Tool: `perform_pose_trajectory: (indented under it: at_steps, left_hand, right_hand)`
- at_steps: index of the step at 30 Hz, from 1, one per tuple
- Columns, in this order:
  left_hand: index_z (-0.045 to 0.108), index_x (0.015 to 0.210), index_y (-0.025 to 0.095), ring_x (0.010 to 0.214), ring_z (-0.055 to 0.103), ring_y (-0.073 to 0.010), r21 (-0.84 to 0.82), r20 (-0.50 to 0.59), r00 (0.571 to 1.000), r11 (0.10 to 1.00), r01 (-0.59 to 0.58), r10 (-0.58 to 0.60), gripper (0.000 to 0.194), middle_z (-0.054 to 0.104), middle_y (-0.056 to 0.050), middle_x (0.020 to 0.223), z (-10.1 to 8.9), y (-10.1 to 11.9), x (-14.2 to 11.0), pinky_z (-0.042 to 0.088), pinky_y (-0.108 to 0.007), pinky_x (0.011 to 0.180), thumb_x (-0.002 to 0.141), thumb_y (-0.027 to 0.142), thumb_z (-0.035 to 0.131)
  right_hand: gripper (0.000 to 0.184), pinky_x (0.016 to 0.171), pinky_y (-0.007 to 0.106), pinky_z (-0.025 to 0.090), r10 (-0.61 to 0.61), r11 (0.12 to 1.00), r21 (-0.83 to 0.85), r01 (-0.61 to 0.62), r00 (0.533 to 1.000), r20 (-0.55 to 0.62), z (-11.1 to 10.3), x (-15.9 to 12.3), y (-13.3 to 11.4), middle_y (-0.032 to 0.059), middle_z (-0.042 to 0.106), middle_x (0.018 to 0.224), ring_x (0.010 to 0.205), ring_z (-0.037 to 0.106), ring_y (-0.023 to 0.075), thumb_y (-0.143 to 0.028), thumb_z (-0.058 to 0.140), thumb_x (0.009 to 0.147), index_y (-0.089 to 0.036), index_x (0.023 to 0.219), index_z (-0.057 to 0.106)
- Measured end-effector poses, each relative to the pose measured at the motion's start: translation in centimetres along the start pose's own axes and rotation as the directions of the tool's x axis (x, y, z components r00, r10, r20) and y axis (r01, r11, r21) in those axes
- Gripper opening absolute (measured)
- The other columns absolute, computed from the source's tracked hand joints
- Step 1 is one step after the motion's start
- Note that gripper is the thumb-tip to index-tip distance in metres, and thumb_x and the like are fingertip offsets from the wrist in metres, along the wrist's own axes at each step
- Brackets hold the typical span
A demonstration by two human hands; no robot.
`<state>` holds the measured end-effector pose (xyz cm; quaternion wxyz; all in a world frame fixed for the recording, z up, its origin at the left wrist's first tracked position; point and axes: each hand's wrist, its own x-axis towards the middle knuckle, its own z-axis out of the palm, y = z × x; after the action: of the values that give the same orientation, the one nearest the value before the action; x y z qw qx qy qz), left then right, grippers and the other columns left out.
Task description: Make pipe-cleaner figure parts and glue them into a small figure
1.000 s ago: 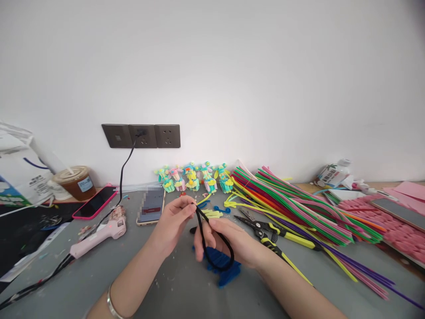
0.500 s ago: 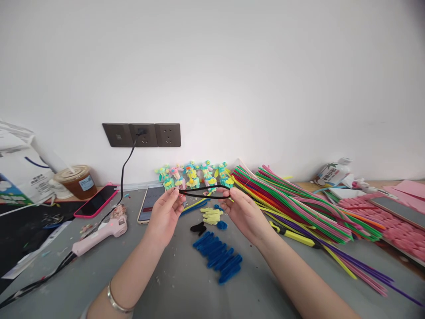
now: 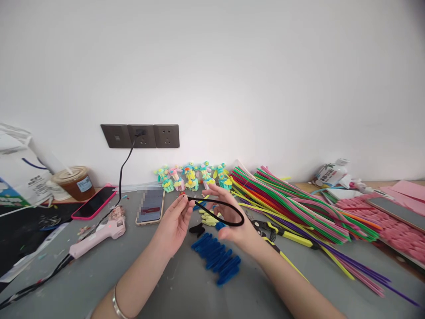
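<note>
My left hand [image 3: 173, 225] pinches the two ends of a black pipe cleaner [image 3: 229, 204], which is bent into a long loop and held above the grey table [image 3: 172, 288]. My right hand [image 3: 234, 223] is beside it with fingers stretched out and slightly blurred. The loop's rounded end lies across that hand's palm side. Below the hands lie a row of short blue pipe cleaner pieces [image 3: 217, 261], a small black piece [image 3: 197, 229] and some yellow pieces [image 3: 207, 218].
Yellow-handled pliers [image 3: 282, 237] and a big bundle of coloured pipe cleaners [image 3: 299, 208] lie at the right. Small figurines [image 3: 192, 175] line the wall. At the left are a phone [image 3: 150, 206], a pink phone [image 3: 94, 203], a pink glue gun [image 3: 99, 230] and a drink cup [image 3: 75, 181].
Half a second ago both hands held the loop stretched flat between them. Now my right hand has let go and spread its fingers, and the loop hangs from my left hand's pinch.
</note>
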<state>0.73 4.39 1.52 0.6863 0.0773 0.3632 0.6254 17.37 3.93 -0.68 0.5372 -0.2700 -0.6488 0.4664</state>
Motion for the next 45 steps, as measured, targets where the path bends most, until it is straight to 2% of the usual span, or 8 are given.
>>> perform_pose_trajectory:
  at_steps: [4,10,16,23,29,35,40,45]
  left_hand:
    - [0.067,0.081,0.009,0.058,0.071,-0.0091,0.03,0.057,0.998,0.999,0.027,-0.029,0.021,0.071,-0.001,0.067,-0.1,-0.5,-0.2,0.059,-0.012,0.051,0.089,-0.002,0.051]
    - [0.067,0.081,0.01,0.059,0.071,-0.0102,0.132,0.142,0.985,0.988,0.081,-0.1,0.013,0.07,-0.003,0.064,-0.5,-0.9,-0.4,0.058,-0.011,0.052,0.084,0.001,0.06]
    - [0.067,0.079,0.013,0.063,0.07,-0.0103,0.18,0.211,0.976,0.983,0.024,-0.062,0.008,0.071,-0.002,0.066,-0.6,-1.2,-0.5,0.058,-0.012,0.056,0.078,0.006,0.07]
    - [0.068,0.079,0.012,0.062,0.069,-0.0085,0.144,0.197,0.98,0.988,-0.052,0.022,0.005,0.069,0.0,0.066,-0.7,-1.1,-0.2,0.059,-0.013,0.057,0.079,0.007,0.069]
    - [0.068,0.077,0.01,0.06,0.069,-0.0084,0.133,0.116,0.993,0.991,-0.008,-0.008,0.014,0.069,-0.002,0.066,-0.7,-0.7,0.1,0.059,-0.012,0.057,0.083,0.001,0.061]
    - [0.068,0.077,0.012,0.06,0.069,-0.0102,0.195,0.187,0.981,0.981,0.01,-0.047,0.008,0.07,-0.003,0.065,-0.8,-0.9,0.0,0.058,-0.014,0.057,0.078,0.004,0.068]
    - [0.068,0.075,0.013,0.062,0.069,-0.0102,0.217,0.205,0.978,0.976,-0.007,-0.038,0.01,0.07,-0.002,0.066,-0.7,-1.1,-0.2,0.058,-0.013,0.058,0.071,0.008,0.076]
    - [0.068,0.076,0.013,0.063,0.069,-0.0103,0.222,0.219,0.976,0.974,-0.047,-0.003,0.016,0.071,-0.002,0.067,-0.6,-1.2,-0.6,0.058,-0.014,0.059,0.066,0.012,0.081]
  right_hand:
    - [0.059,0.059,0.027,0.045,0.083,0.997,0.01,-0.082,0.992,-0.098,1.5,-0.3,0.0,-0.0014,0.056,0.076,0.064,0.052,0.0136,-0.04,0.079,0.072,-0.025,0.122,0.053]
    - [0.022,0.054,0.026,0.047,0.158,0.976,0.17,-0.135,0.979,-0.127,1.6,0.0,-1.1,0.0025,0.067,0.075,0.06,0.061,0.0141,-0.034,0.072,0.079,-0.021,0.092,0.061]
    - [0.022,0.056,0.025,0.047,0.184,0.945,0.31,-0.108,0.956,-0.227,1.4,0.1,-1.1,0.0017,0.065,0.07,0.059,0.058,0.0123,-0.037,0.068,0.083,-0.019,0.094,0.069]
    - [0.025,0.054,0.023,0.047,0.225,0.916,0.396,-0.057,0.892,-0.393,-0.1,0.8,-1.3,0.0002,0.065,0.066,0.055,0.056,0.0098,-0.038,0.079,0.07,-0.018,0.082,0.071]
    - [0.028,0.049,0.021,0.045,0.219,0.911,0.402,-0.097,0.938,-0.269,-1.2,1.2,-1.5,-0.0025,0.065,0.063,0.05,0.056,0.0096,-0.033,0.08,0.069,-0.021,0.086,0.062]
    - [0.03,0.048,0.023,0.044,0.254,0.891,0.42,-0.172,0.956,-0.147,-0.8,1.0,-1.6,-0.0021,0.064,0.066,0.048,0.053,0.0093,-0.033,0.077,0.073,-0.02,0.097,0.063]
    - [0.023,0.051,0.024,0.044,0.234,0.917,0.374,-0.138,0.946,-0.225,-0.7,1.1,-1.8,-0.0015,0.059,0.061,0.052,0.051,0.0102,-0.038,0.076,0.074,-0.017,0.083,0.07]
    - [0.027,0.048,0.021,0.043,0.23,0.909,0.411,-0.07,0.906,-0.355,-1.0,1.2,-1.5,-0.0025,0.058,0.06,0.05,0.049,0.0077,-0.042,0.076,0.072,-0.017,0.083,0.071]
